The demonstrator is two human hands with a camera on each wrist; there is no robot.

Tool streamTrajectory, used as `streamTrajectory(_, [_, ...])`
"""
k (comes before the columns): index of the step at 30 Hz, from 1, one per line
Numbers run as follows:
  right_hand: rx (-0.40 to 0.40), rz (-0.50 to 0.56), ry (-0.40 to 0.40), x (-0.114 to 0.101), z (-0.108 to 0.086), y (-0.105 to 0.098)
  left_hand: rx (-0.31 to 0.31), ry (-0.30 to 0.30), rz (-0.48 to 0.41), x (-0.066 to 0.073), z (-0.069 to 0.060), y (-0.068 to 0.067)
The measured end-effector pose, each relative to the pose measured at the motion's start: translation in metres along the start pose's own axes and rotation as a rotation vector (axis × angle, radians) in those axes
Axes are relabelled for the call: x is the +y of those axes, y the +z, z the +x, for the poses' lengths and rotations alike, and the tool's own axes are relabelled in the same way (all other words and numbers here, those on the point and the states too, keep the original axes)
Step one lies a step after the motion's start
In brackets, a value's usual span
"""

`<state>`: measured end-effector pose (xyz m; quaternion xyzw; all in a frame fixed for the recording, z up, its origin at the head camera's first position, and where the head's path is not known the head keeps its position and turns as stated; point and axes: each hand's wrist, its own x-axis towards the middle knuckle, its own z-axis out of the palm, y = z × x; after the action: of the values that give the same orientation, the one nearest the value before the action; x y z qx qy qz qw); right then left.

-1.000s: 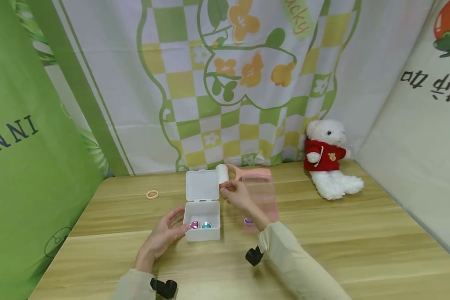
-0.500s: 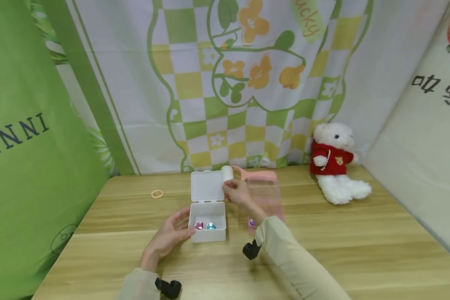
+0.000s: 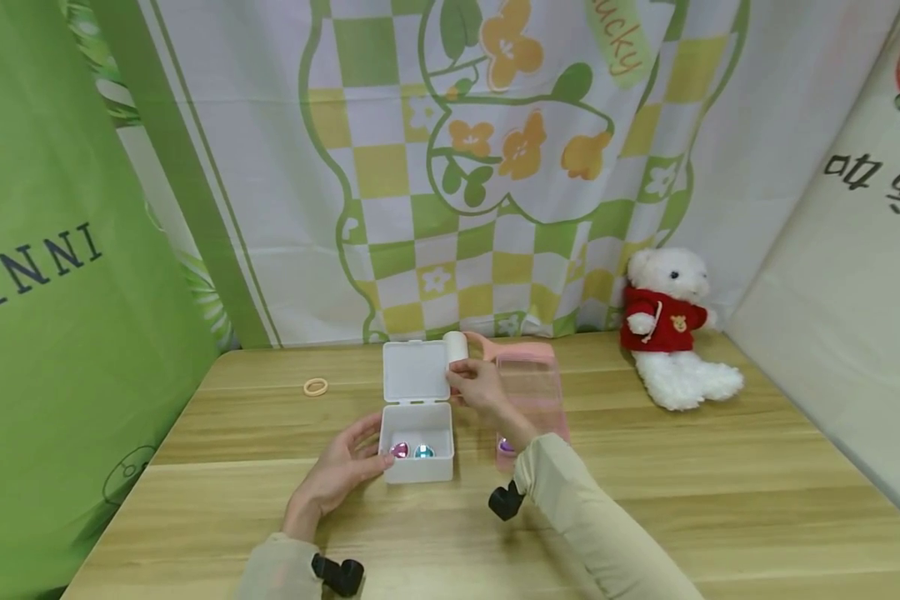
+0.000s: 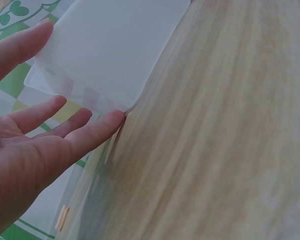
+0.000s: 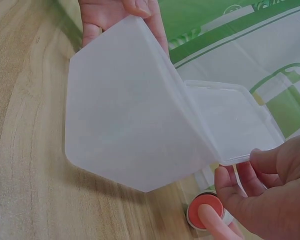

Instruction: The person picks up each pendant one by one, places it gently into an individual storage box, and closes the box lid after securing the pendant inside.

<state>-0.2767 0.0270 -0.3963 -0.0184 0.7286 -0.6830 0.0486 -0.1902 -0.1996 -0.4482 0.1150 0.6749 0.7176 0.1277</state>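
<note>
A small white plastic box (image 3: 417, 472) stands on the table with its hinged lid (image 3: 416, 371) swung up and back. Inside it lie a pink gem (image 3: 400, 450) and a blue gem (image 3: 423, 452). My left hand (image 3: 339, 468) rests against the box's left side, thumb at the front corner of the rim and fingers fairly straight along the wall. With thumb and fingers, my right hand (image 5: 275, 192) pinches the lid's right edge. Just behind those fingers is a white roller (image 3: 456, 345) with a pink handle, resembling a lint roller, partly hidden.
A translucent pink case (image 3: 532, 387) with a purple gem (image 3: 505, 445) lies right of the white box, partly behind my right forearm. An orange ring (image 3: 316, 387) lies at the back left. A white teddy bear (image 3: 667, 325) in a red hoodie sits at the back right, before the curtain.
The head view has turned a little, so everything sits slightly farther right in it. Both hands keep their places at the box and its lid.
</note>
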Motion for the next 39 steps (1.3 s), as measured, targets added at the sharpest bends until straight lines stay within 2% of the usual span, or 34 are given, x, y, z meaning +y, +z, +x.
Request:
streamTrajectory(4, [-0.012,0.012,-0.018,0.0,-0.004,-0.003,0.001,0.003,-0.002,0.001,0.0,0.001])
streamTrajectory(11, [-0.047,-0.06,-0.098,-0.001,-0.018,-0.01,-0.002,-0.004,-0.011,0.002,-0.002,0.002])
streamTrajectory(19, [-0.094,-0.093,-0.17,0.001,-0.05,-0.012,0.032,-0.004,0.027,0.003,-0.003,0.003])
streamTrajectory(21, [-0.121,-0.072,-0.155,0.003,-0.06,-0.013,0.039,-0.002,0.039,0.003,-0.003,0.003])
streamTrajectory(26, [-0.23,0.072,-0.083,0.011,-0.079,-0.013,0.055,0.005,0.057,0.002,-0.002,0.004])
streamTrajectory(29, [-0.278,0.13,-0.073,0.016,-0.086,-0.011,0.065,-0.006,0.016,0.001,-0.003,0.003])
streamTrajectory(34, [-0.246,0.171,-0.103,0.023,-0.09,-0.006,0.044,-0.017,-0.115,0.002,-0.003,0.002])
streamTrajectory(39, [-0.186,0.173,-0.119,0.031,-0.095,-0.004,0.007,0.002,-0.132,0.006,-0.003,0.003])
